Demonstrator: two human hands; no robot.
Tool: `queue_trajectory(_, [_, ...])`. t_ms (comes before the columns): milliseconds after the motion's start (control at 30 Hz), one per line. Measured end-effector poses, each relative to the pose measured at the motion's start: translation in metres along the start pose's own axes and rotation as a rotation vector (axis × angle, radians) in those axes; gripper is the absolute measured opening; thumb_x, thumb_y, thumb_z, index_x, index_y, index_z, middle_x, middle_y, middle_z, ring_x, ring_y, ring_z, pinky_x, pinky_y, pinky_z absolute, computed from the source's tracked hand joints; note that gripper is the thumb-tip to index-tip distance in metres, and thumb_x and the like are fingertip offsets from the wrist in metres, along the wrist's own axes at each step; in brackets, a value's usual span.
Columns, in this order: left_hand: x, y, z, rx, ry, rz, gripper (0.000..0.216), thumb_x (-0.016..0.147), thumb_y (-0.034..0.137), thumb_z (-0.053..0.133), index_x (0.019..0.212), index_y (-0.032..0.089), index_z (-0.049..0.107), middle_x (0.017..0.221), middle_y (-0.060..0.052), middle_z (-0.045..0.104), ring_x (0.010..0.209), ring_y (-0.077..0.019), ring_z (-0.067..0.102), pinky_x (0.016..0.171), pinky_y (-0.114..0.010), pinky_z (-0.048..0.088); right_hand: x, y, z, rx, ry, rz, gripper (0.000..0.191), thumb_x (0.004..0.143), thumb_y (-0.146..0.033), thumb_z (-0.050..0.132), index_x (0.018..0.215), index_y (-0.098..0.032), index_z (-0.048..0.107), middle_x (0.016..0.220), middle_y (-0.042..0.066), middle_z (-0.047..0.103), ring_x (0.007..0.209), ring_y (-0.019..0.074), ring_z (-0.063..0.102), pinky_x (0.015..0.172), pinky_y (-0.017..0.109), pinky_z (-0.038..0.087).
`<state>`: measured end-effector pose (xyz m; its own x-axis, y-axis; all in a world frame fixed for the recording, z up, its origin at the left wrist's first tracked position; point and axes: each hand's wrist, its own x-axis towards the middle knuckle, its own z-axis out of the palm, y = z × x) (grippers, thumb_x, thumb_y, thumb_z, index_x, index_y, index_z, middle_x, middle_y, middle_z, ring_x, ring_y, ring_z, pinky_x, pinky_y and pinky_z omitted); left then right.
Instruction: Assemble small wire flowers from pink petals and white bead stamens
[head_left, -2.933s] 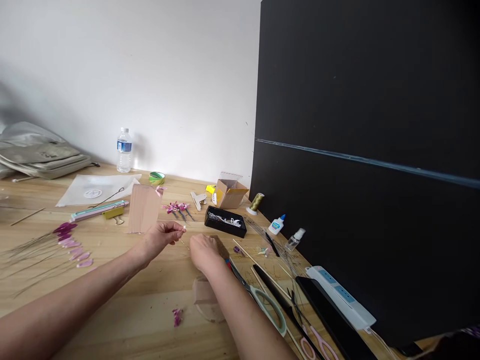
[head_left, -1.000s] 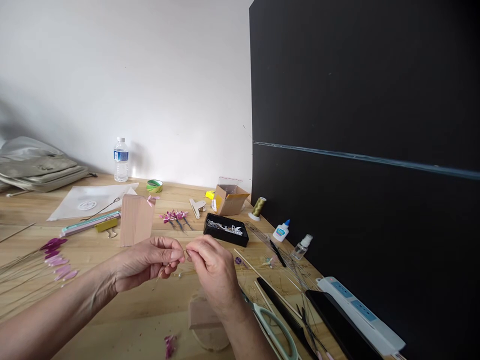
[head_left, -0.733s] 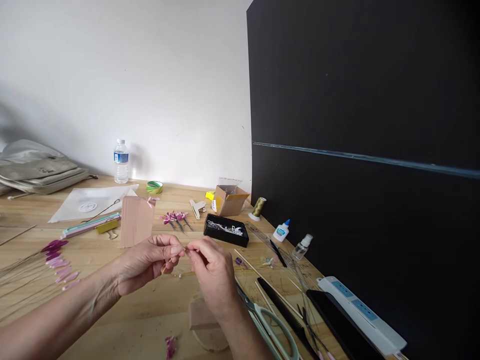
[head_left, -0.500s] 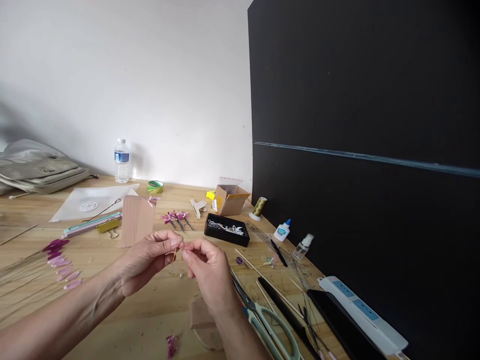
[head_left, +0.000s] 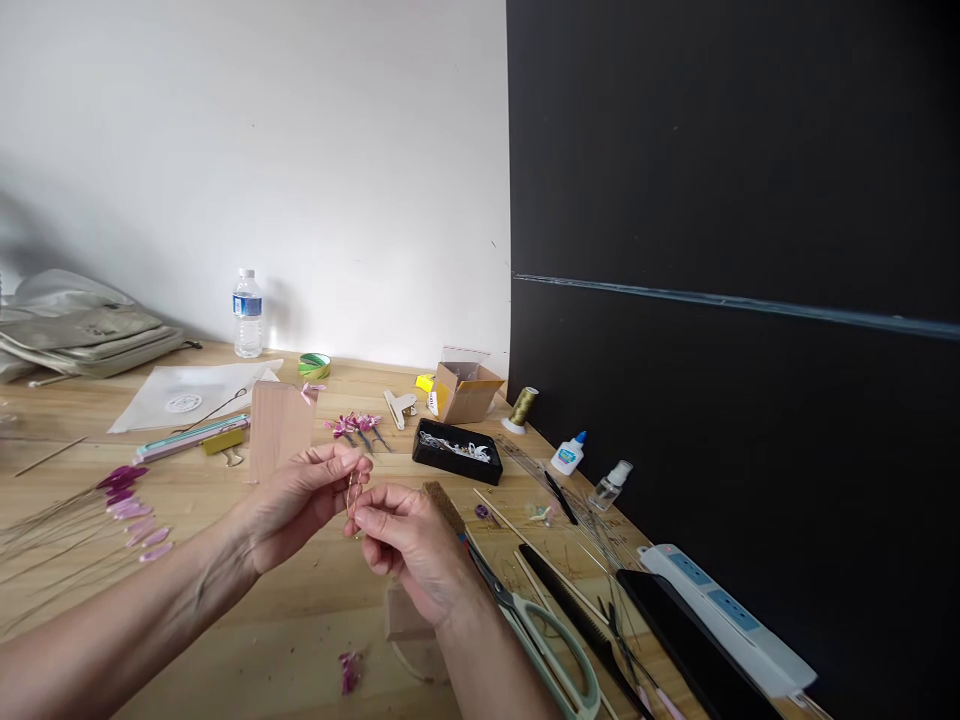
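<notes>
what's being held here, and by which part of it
A thin gold-coloured wire: the left hand pinches its upper part, the right hand its lower part. Whether these are its ends cannot be told.

The wire (head_left: 348, 493) is gold, the petals (head_left: 133, 510) magenta to pale pink

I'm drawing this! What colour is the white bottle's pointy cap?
The cap is blue; see the head view.

Both forearms (head_left: 150, 612) and the fingers (head_left: 390, 497) are bare.
</notes>
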<state>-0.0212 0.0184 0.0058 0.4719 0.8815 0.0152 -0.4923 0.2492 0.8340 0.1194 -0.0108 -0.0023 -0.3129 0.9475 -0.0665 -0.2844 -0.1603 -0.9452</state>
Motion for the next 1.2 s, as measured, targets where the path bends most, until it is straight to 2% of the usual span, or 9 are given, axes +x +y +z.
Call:
queue_trajectory(133, [0.0,0.0,0.0,0.011,0.027,0.051,0.014,0.071,0.02,0.064,0.061,0.012,0.059,0.062,-0.001,0.058,0.056,-0.0102,0.05,0.049,-0.019,0.043,0.0,-0.002,-0.002,-0.027,0.008,0.0,0.021,0.061,-0.031,0.067,0.068,-0.012,0.063,0.065,0.002,0.063,0.04,0.0026,0.045,0.039,0.016,0.026])
queue_trajectory(300, [0.0,-0.002,0.005,0.016,0.018,0.103,0.017,0.07,0.023,0.066,0.059,0.012,0.058,0.063,0.0,0.056,0.049,-0.0077,0.046,0.041,-0.019,0.039,-0.001,0.0,0.005,-0.001,0.024,-0.021,0.025,0.063,-0.035,0.067,0.071,-0.012,0.062,0.065,0.001,0.063,0.039,0.0019,0.044,0.039,0.016,0.024])
queue_trajectory(400, [-0.001,-0.004,0.007,0.024,-0.008,0.089,0.018,0.07,0.024,0.066,0.059,0.012,0.058,0.062,0.001,0.055,0.046,-0.0079,0.047,0.042,-0.02,0.04,-0.001,0.002,0.008,-0.001,0.055,-0.057,0.024,0.063,-0.036,0.066,0.067,-0.013,0.06,0.062,0.0,0.062,0.038,0.0022,0.044,0.039,0.016,0.025])
queue_trajectory(667, [0.0,-0.008,0.001,-0.011,-0.075,0.06,0.019,0.077,0.024,0.057,0.062,0.013,0.057,0.062,0.0,0.056,0.044,-0.0078,0.048,0.043,-0.021,0.042,0.0,0.003,0.007,0.049,0.024,-0.042,0.022,0.06,-0.032,0.066,0.06,-0.014,0.054,0.058,-0.001,0.061,0.038,0.003,0.045,0.039,0.016,0.026])
queue_trajectory(833, [0.0,-0.01,0.002,-0.036,-0.11,0.04,0.021,0.081,0.028,0.05,0.068,0.014,0.059,0.057,0.0,0.054,0.041,-0.0104,0.047,0.043,-0.029,0.047,0.0,0.004,0.009,0.048,0.024,-0.053,0.02,0.06,-0.031,0.065,0.06,-0.015,0.053,0.057,-0.002,0.06,0.038,0.0033,0.044,0.039,0.017,0.026])
queue_trajectory(967, [-0.001,-0.011,0.006,-0.032,-0.071,0.034,0.022,0.079,0.032,0.053,0.066,0.015,0.057,0.051,0.002,0.051,0.039,-0.0124,0.047,0.041,-0.032,0.048,0.0,0.006,0.013,0.036,0.037,-0.09,0.018,0.06,-0.028,0.062,0.058,-0.015,0.051,0.057,-0.002,0.058,0.04,0.0035,0.044,0.041,0.017,0.028])
queue_trajectory(1200, [-0.002,-0.011,0.009,-0.035,0.019,0.122,0.021,0.07,0.029,0.065,0.059,0.015,0.053,0.055,0.003,0.051,0.038,-0.0087,0.044,0.032,-0.021,0.04,0.001,0.009,0.018,-0.034,0.085,-0.138,0.014,0.063,-0.026,0.058,0.056,-0.015,0.052,0.055,-0.003,0.056,0.041,0.0042,0.044,0.042,0.017,0.032])
